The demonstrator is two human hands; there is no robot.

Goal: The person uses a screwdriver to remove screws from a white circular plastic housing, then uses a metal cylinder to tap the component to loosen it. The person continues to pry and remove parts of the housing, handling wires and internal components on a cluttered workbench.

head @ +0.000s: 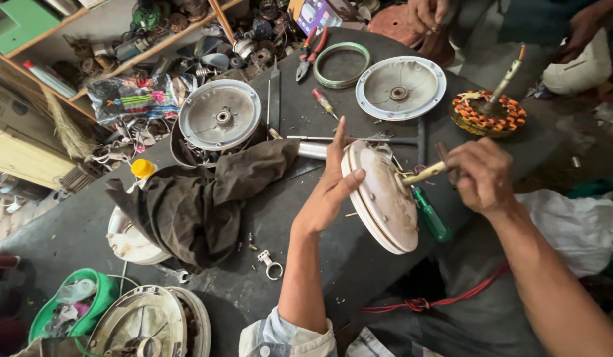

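Note:
A round, dusty cream fan motor cover (383, 198) stands on its edge on the dark worktable (319, 264). My left hand (331, 187) holds its rim, thumb on the face, fingers behind. My right hand (480, 174) grips a pale wooden tool handle (425, 174) whose tip touches the cover's face near the top. A green-handled screwdriver (430, 216) lies just behind the cover.
A dark cloth (200, 198), two metal fan covers (220, 114) (400, 87), a copper-wound stator with a shaft (489, 112), a ring (341, 65), pliers (308, 55) and a small red screwdriver (323, 103) lie about. Another person's hands (425, 13) are at the far edge. Red wire (438, 303) trails below.

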